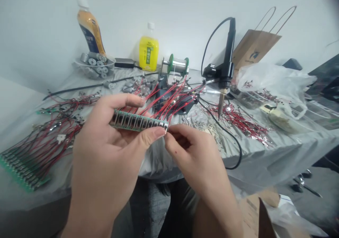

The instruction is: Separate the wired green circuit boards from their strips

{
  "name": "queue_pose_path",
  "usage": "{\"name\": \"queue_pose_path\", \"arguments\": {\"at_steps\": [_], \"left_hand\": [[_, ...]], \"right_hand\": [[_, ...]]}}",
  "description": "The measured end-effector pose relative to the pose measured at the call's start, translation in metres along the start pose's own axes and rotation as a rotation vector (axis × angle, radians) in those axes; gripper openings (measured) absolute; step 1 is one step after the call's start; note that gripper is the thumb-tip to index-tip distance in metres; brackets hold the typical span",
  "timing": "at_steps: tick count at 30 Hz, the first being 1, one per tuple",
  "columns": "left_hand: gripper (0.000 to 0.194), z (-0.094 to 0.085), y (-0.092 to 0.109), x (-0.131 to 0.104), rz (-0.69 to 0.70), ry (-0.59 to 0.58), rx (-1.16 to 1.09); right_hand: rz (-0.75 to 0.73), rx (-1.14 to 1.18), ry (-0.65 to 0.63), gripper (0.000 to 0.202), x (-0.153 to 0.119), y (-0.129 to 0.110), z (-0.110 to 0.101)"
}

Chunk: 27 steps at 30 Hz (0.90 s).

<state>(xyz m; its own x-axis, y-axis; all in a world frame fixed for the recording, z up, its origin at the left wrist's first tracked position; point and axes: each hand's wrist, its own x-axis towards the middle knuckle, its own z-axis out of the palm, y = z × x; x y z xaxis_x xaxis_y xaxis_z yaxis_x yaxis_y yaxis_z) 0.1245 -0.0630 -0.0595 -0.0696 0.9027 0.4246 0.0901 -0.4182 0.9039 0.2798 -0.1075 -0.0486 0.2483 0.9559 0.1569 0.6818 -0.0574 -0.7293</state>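
My left hand (106, 146) grips a long, narrow circuit board strip (137, 122), thumb along its near edge and fingers behind. Dark components sit in a row along the strip, and red wires (172, 100) rise behind it. At the strip's right end, the thumb and forefinger of my right hand (196, 153) are pinched together. A small pale piece shows at those fingertips, too small to name. Just beyond my hands is a soldering iron (222, 100) pointing downward in a black holder (227, 70).
Wired green boards (23, 171) lie at left. Behind are a tub of metal cylinders (92, 66), an orange bottle (90, 29), a yellow bottle (148, 51) and a solder spool (178, 66). Red wire pieces (243, 123), a plastic bag (275, 79) and a paper bag (254, 47) are at right.
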Motion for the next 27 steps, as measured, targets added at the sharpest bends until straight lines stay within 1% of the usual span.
{"name": "queue_pose_path", "arguments": {"at_steps": [3, 5, 10, 12, 16, 21, 23, 25, 27], "left_hand": [[0.039, 0.000, -0.002, 0.001, 0.030, -0.015, 0.047], [0.038, 0.000, -0.002, 0.001, 0.045, -0.009, 0.033], [0.035, -0.003, 0.000, 0.002, 0.009, -0.036, 0.058], [0.035, -0.004, 0.001, 0.002, 0.015, -0.034, 0.048], [0.036, -0.006, 0.004, 0.005, 0.014, -0.013, 0.001], [0.036, -0.009, 0.008, 0.006, 0.007, -0.005, 0.055], [0.038, -0.009, 0.006, 0.006, 0.026, 0.015, 0.063], [0.038, -0.010, 0.005, 0.007, 0.057, 0.075, 0.066], [0.036, -0.012, 0.003, 0.007, 0.078, 0.123, 0.061]], "right_hand": [[0.001, 0.003, 0.061, 0.017, 0.001, 0.001, -0.001], [0.007, 0.029, 0.116, 0.015, -0.001, 0.001, -0.003], [-0.020, 0.067, 0.198, 0.017, -0.005, -0.001, -0.008], [-0.036, 0.080, 0.236, 0.018, -0.006, -0.003, -0.008], [-0.087, 0.141, 0.352, 0.024, -0.007, -0.004, -0.008], [-0.120, 0.102, 0.415, 0.024, -0.007, -0.005, -0.006], [-0.130, 0.108, 0.461, 0.023, -0.007, -0.007, -0.005], [-0.146, 0.124, 0.515, 0.022, -0.007, -0.008, -0.005], [-0.154, 0.124, 0.518, 0.022, -0.007, -0.008, -0.005]]}}
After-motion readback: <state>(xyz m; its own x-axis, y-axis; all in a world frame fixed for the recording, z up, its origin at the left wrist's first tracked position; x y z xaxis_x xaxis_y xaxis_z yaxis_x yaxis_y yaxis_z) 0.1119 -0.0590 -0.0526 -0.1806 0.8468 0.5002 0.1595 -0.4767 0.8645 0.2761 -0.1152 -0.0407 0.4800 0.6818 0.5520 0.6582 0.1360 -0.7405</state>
